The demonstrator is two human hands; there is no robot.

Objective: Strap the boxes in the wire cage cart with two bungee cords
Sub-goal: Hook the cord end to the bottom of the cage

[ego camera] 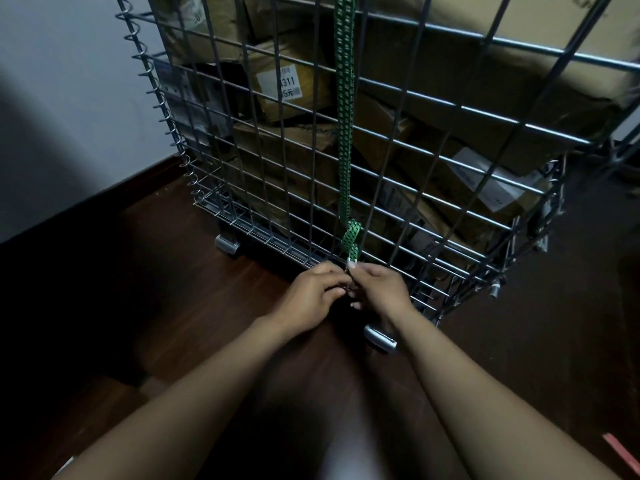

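Grips [308, 299] pinch cord [344, 98], cage [460, 107] edge (bottom)

Dim, low light; dark shadowed corners; wide-angle bending at edges; slightly soft.

white label [281, 82] on box: "311", "5元".
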